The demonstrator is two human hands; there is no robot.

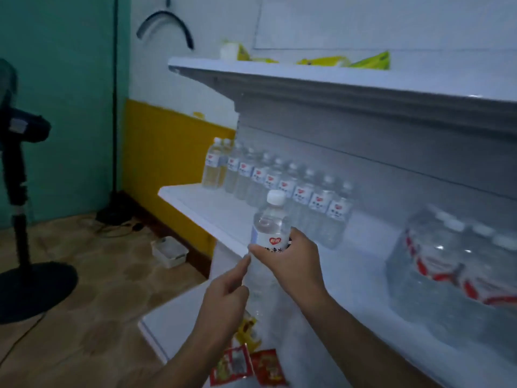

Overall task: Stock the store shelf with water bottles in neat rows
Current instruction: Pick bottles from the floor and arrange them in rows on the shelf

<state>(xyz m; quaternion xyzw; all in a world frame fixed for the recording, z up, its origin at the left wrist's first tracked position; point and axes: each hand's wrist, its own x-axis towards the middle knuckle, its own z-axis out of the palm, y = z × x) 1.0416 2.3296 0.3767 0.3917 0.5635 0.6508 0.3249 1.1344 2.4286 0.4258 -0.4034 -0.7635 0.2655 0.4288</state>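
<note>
At the bottom centre of the frame we see red snack packets (246,365) lying on a lower shelf (173,317). Above them, at centre, our right hand (291,264) grasps a bottle (272,228) around its label, thumb on the left side of the label and fingers wrapped behind. The bottle stands upright, its long axis vertical, white cap on top. Our left hand (226,298) sits just below and left of the bottle, loosely curled with the index finger extended so that its tip touches the lower body; it grips nothing. The bottle hangs above the front edge of the middle shelf (190,197), which runs from centre left toward the lower right. Behind and just above the bottle in the frame, a row (279,180) of matching bottles lines the back of that shelf; the right end of this row lies just up and right of the held bottle. We judge that the coming move carries the bottle away from us and slightly right, kept upright, into the bare space in front of or beside that row; the right hand is the nearer and already holds it. At the right edge rests a wrapped pack (453,264). At upper centre, a top shelf (307,77) carries yellow packets (369,61). A fan (19,175) stands at far left.
</note>
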